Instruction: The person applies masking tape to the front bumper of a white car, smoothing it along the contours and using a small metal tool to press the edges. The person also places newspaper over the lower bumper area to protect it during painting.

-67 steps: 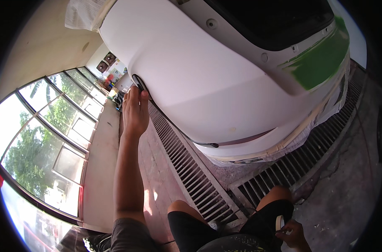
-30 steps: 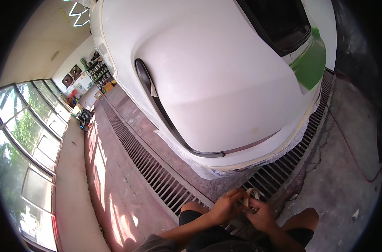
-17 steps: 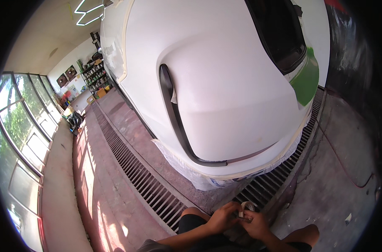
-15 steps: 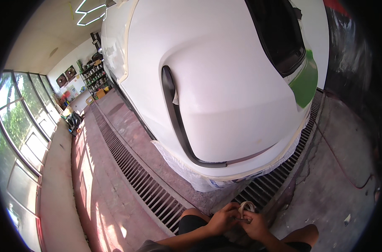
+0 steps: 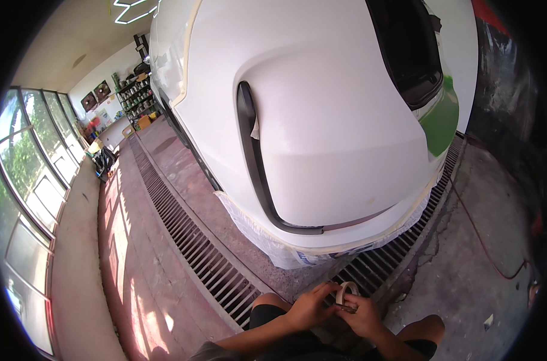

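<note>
Pinching a pale tape roll (image 5: 340, 293), the grip of the right hand (image 5: 365, 316) holds it in front of the white car (image 5: 321, 120). The left hand (image 5: 309, 308), also before the car, has fingertips gathered at the roll; whether they pinch tape cannot be told.

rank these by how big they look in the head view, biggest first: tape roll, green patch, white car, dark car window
1. white car
2. dark car window
3. green patch
4. tape roll, smallest despite being nearer the camera
</note>
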A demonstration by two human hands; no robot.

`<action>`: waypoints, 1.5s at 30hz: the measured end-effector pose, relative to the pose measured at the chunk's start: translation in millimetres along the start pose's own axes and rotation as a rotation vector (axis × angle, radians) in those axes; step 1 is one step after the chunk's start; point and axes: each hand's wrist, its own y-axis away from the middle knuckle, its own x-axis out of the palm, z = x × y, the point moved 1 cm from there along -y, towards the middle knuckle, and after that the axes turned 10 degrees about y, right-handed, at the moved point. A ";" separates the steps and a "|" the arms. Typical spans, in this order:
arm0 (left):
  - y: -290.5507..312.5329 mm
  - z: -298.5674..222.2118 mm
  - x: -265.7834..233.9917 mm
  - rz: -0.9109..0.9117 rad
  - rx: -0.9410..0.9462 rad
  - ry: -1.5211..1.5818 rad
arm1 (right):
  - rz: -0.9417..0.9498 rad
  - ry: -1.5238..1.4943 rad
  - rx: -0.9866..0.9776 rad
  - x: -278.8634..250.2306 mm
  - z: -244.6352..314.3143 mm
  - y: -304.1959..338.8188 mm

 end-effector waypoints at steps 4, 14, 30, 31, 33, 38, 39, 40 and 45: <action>8.8 24.9 -3.7 0.056 0.075 -0.150 | 0.138 0.316 -0.013 -13.0 18.8 2.6; 3.0 11.8 17.3 -0.117 0.210 -0.358 | 0.026 0.364 -0.069 -13.3 19.7 -1.5; -72.3 -68.8 -1.2 -0.133 -0.184 0.183 | -0.797 0.855 -0.607 -81.0 89.8 -21.7; -73.0 -70.7 -1.1 -0.128 -0.188 0.163 | -0.832 0.894 -0.632 -82.2 88.6 -23.2; -74.0 -69.3 -0.7 -0.112 -0.170 0.243 | -0.890 0.945 -0.653 -83.2 89.1 -22.5; -85.6 -80.2 -11.2 -0.009 -0.188 0.761 | -0.853 0.731 -0.706 -95.4 109.2 -21.1; -85.3 -84.4 -13.0 -0.003 -0.189 0.749 | -0.857 0.723 -0.718 -97.3 112.9 -17.6; -84.0 -88.9 -14.7 0.003 -0.190 0.737 | -0.862 0.716 -0.730 -98.5 116.5 -13.6; -67.6 -106.6 -90.2 -0.402 -0.043 0.666 | -1.281 0.459 -0.130 -205.6 56.0 20.6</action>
